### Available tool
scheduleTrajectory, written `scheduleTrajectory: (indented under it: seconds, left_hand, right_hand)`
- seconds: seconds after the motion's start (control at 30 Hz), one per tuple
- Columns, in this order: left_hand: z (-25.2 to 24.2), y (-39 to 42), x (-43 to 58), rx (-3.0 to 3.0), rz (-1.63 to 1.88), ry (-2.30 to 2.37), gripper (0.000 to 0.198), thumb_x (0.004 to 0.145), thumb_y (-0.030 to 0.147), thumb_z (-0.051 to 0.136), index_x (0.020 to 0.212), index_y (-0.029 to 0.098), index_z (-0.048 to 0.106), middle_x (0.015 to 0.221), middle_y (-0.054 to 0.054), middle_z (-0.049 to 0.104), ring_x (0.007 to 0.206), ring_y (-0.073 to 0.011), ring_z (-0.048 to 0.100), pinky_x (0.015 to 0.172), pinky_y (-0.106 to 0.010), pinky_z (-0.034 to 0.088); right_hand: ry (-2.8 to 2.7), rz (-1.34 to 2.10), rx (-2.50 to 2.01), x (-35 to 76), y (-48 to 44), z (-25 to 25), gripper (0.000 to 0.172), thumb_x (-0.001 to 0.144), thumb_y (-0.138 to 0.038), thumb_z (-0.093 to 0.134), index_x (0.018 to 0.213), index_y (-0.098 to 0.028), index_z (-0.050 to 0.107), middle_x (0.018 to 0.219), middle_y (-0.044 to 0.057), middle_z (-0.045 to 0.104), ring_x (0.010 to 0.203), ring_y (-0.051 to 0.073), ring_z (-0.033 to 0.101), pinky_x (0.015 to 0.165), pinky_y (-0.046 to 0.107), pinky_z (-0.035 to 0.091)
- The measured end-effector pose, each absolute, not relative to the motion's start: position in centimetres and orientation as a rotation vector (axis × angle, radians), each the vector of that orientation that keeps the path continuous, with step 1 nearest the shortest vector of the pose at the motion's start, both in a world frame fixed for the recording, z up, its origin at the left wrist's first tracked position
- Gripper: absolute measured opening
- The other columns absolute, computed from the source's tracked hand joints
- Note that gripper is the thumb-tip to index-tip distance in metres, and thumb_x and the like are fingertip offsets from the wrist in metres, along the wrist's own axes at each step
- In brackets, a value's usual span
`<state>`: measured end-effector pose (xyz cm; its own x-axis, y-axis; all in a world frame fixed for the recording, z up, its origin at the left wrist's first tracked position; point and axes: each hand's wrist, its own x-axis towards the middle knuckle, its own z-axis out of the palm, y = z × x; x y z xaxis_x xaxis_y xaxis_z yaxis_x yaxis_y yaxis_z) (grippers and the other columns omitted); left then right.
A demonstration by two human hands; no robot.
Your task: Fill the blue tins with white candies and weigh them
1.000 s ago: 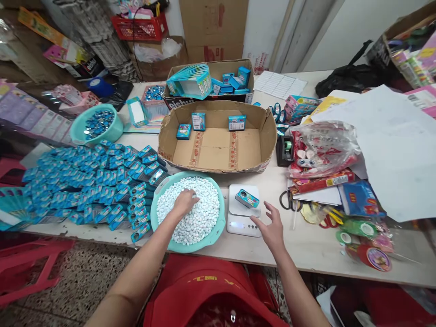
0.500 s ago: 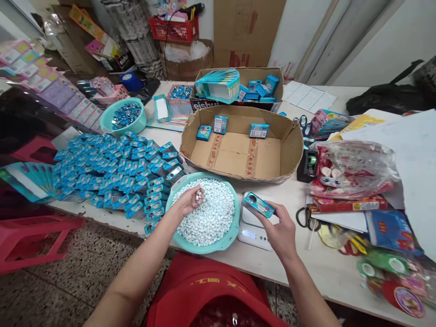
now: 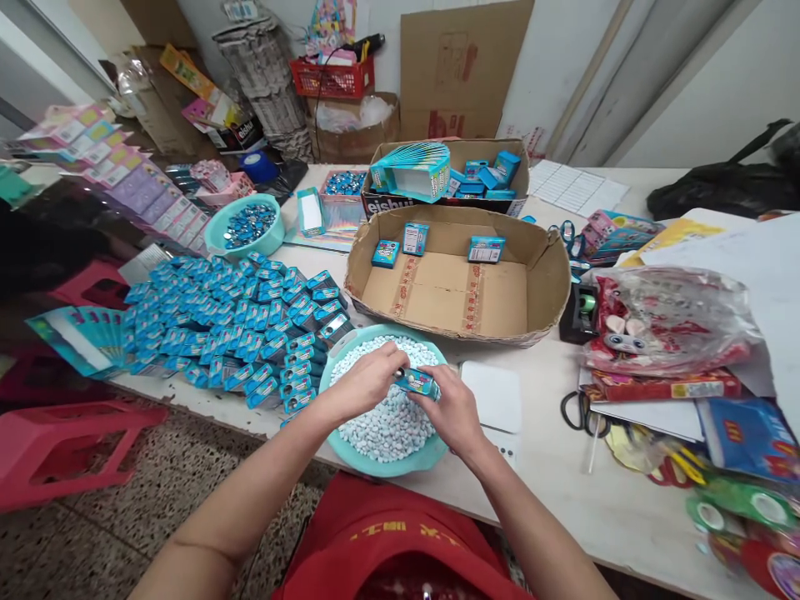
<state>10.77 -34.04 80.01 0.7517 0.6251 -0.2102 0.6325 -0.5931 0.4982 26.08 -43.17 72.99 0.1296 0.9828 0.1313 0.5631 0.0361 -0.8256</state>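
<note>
A small blue box (image 3: 417, 382) is held by my right hand (image 3: 455, 410) above a light green basin (image 3: 387, 468) full of small white pieces (image 3: 381, 427). My left hand (image 3: 373, 379) is closed at the box's left end, beside its round hole; whatever lies inside those fingers is hidden. To the right of the basin is a white scale (image 3: 492, 396), partly behind my right forearm. Many similar blue boxes (image 3: 231, 321) stand packed together left of the basin.
An open cardboard tray (image 3: 437, 287) with three blue boxes sits behind the basin. Behind it is another carton (image 3: 462, 150). A green bowl (image 3: 275, 233) stands at the back left. Scissors (image 3: 581, 412) and a plastic bag (image 3: 681, 317) lie at right.
The blue box has moved left from above the scale to over the basin. My left hand has risen from the white pieces to meet it. The view has shifted slightly.
</note>
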Motion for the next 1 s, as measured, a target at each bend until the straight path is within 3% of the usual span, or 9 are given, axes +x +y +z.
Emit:
scheduleTrajectory:
  seconds: [0.3,0.53,0.7,0.87,0.93,1.0]
  left_hand:
    - [78.6,-33.2,9.7,2.231,0.153,0.903,0.028,0.080,0.007,0.042,0.096,0.020,0.060,0.098,-0.004,0.060,0.095,-0.0177,0.054,0.086,-0.030,0.042]
    - [78.3,-32.7,9.6,2.235,0.154,0.993,0.018,0.086,0.018,0.045,0.093,0.019,0.062,0.094,-0.005,0.061,0.090,-0.0179,0.056,0.082,-0.029,0.043]
    - [78.6,-32.2,9.5,2.320,0.040,1.030,0.024,0.090,0.024,0.042,0.082,0.017,0.063,0.086,-0.006,0.059,0.082,-0.0187,0.056,0.074,-0.030,0.042]
    - [76.8,-32.3,8.3,2.047,0.335,1.202,0.019,0.088,0.024,0.042,0.090,0.020,0.060,0.092,-0.005,0.062,0.087,-0.0181,0.058,0.079,-0.030,0.045]
    - [75.3,-32.8,7.5,1.907,0.332,1.252,0.019,0.087,0.022,0.042,0.092,0.021,0.060,0.091,-0.004,0.064,0.086,-0.0181,0.060,0.081,-0.031,0.047]
    - [74.1,-33.3,6.7,1.872,0.257,1.238,0.019,0.082,0.020,0.048,0.096,0.022,0.060,0.103,-0.005,0.065,0.097,-0.0203,0.060,0.089,-0.034,0.046]
  right_hand:
    - [-1.526,0.707,-1.643,25.7,-42.0,73.3,0.028,0.076,-0.025,0.066,0.103,-0.023,0.061,0.099,0.005,0.065,0.096,0.025,0.059,0.082,0.039,0.047]
    - [-1.522,0.720,-1.632,25.7,-41.2,73.1,0.028,0.076,-0.028,0.067,0.103,-0.023,0.061,0.097,0.005,0.065,0.095,0.024,0.060,0.082,0.038,0.048]
    - [-1.500,0.710,-1.617,25.8,-40.4,72.7,0.028,0.075,-0.028,0.068,0.102,-0.024,0.061,0.098,0.005,0.065,0.095,0.025,0.060,0.082,0.039,0.048]
    - [-1.391,0.801,-1.611,26.7,-39.8,72.5,0.029,0.073,-0.034,0.069,0.100,-0.023,0.063,0.096,0.005,0.065,0.093,0.024,0.061,0.081,0.038,0.048]
    - [-1.321,0.881,-1.575,27.3,-39.6,72.6,0.031,0.072,-0.038,0.070,0.099,-0.023,0.064,0.095,0.005,0.066,0.090,0.024,0.062,0.079,0.037,0.049]
    - [-1.235,0.938,-1.545,27.8,-39.3,72.6,0.034,0.072,-0.042,0.069,0.100,-0.022,0.064,0.093,0.005,0.066,0.085,0.023,0.063,0.074,0.035,0.051]
